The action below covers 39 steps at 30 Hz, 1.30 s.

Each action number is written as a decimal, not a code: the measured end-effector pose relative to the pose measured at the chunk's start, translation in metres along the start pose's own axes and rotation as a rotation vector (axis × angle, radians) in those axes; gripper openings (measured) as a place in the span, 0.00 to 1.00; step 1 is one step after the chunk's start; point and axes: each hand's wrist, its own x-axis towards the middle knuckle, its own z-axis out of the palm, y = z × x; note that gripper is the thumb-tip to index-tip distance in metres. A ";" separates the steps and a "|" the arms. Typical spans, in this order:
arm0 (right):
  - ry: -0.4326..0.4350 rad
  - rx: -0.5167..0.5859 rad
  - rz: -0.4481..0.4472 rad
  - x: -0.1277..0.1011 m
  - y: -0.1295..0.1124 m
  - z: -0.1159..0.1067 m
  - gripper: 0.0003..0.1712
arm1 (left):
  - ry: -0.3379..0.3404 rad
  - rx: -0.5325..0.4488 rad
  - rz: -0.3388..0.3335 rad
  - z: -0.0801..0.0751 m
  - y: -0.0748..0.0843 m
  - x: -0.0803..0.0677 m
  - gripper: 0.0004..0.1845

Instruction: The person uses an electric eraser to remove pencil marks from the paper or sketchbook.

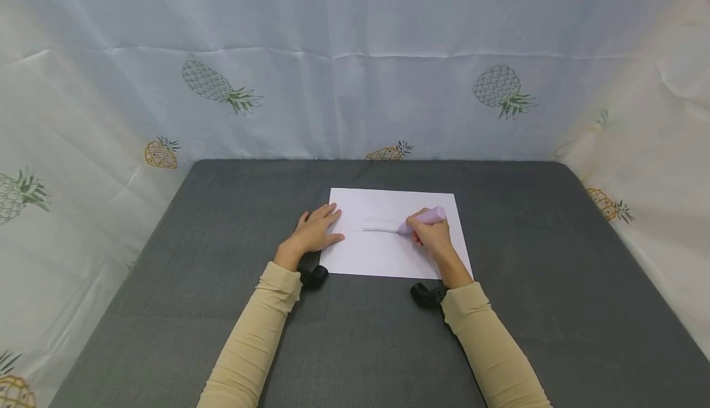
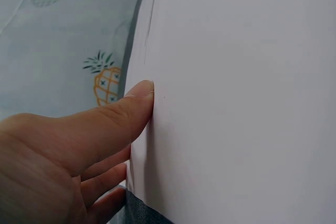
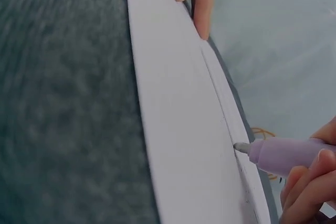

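Paper (image 1: 388, 254): white sheet lying flat on the grey worktop (image 1: 194, 260), at the centre of the head view.
Left hand (image 1: 317, 230): at 9 o'clock of the paper, fingers straight and spread, palm down, pressing the sheet's left edge; heel of the hand on the worktop.
Left thumb (image 2: 126, 114): straight, tip touching the paper's surface in the left wrist view.
Right hand (image 1: 432, 238): at 3 o'clock of the paper's centre, resting on the sheet; grip pinching the pen.
Pen (image 1: 421, 219): lilac barrel, tilted, rear end towards 2 o'clock, tip towards 9 o'clock.
Pen tip (image 3: 240, 147): touching the paper, just ahead of the grip.
Line (image 1: 378, 230): thin grey stroke on the paper, running from the pen tip towards the left hand, stopping short of its fingers.
Backdrop (image 1: 355, 75): pale cloth with pineapple print, on three sides of the worktop.
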 end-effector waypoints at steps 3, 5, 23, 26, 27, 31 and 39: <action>-0.001 -0.001 -0.002 0.000 0.000 0.000 0.04 | -0.002 -0.003 -0.001 0.000 0.000 -0.001 0.36; -0.001 0.001 -0.004 0.000 0.000 0.001 0.04 | -0.005 -0.008 -0.004 -0.001 0.000 -0.001 0.36; -0.005 -0.005 -0.039 -0.003 -0.002 0.002 0.04 | -0.009 -0.010 -0.011 -0.001 0.001 -0.001 0.36; 0.005 -0.006 -0.037 -0.003 -0.002 0.002 0.04 | -0.008 -0.011 -0.006 -0.001 0.001 -0.001 0.36; 0.006 -0.006 -0.035 -0.003 -0.002 0.002 0.04 | -0.007 -0.013 -0.006 -0.001 0.001 -0.001 0.36; 0.004 -0.005 -0.037 -0.003 -0.001 0.002 0.05 | -0.003 -0.007 -0.003 0.000 0.001 -0.002 0.36; -0.003 -0.007 -0.045 -0.003 -0.002 0.000 0.04 | -0.003 -0.007 -0.002 0.000 0.001 -0.001 0.36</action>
